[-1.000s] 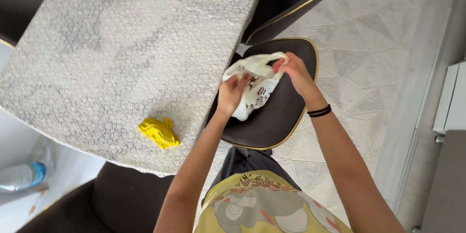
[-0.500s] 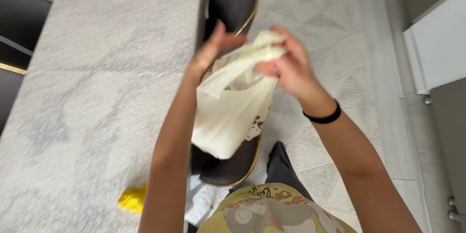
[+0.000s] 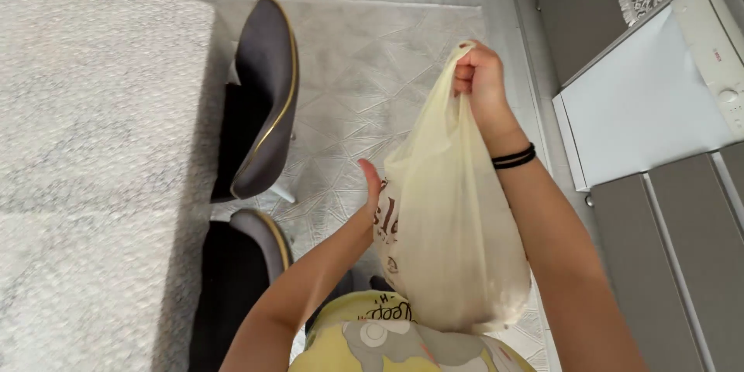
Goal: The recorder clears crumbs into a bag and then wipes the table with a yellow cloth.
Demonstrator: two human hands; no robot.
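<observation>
A pale yellow plastic bag point(image 3: 449, 240) with dark print hangs open and puffed out in front of me. My right hand point(image 3: 479, 77) is raised and grips the bag's top handle. My left hand point(image 3: 373, 186) is mostly hidden behind the bag's left side, with only the thumb edge showing, so its hold on the bag is unclear. A black band circles my right wrist.
A table with a grey-white patterned cover point(image 3: 85, 170) fills the left. Two dark chairs with gold trim point(image 3: 263, 101) point(image 3: 232, 279) stand at its edge. A pale rug point(image 3: 349, 70) covers the floor. A white appliance point(image 3: 651, 93) and grey cabinets point(image 3: 666, 248) line the right.
The bag was lifted off the chair, shaken open and raised higher by my right hand. The view turned away from the table toward the floor and appliance; the yellow cloth left sight.
</observation>
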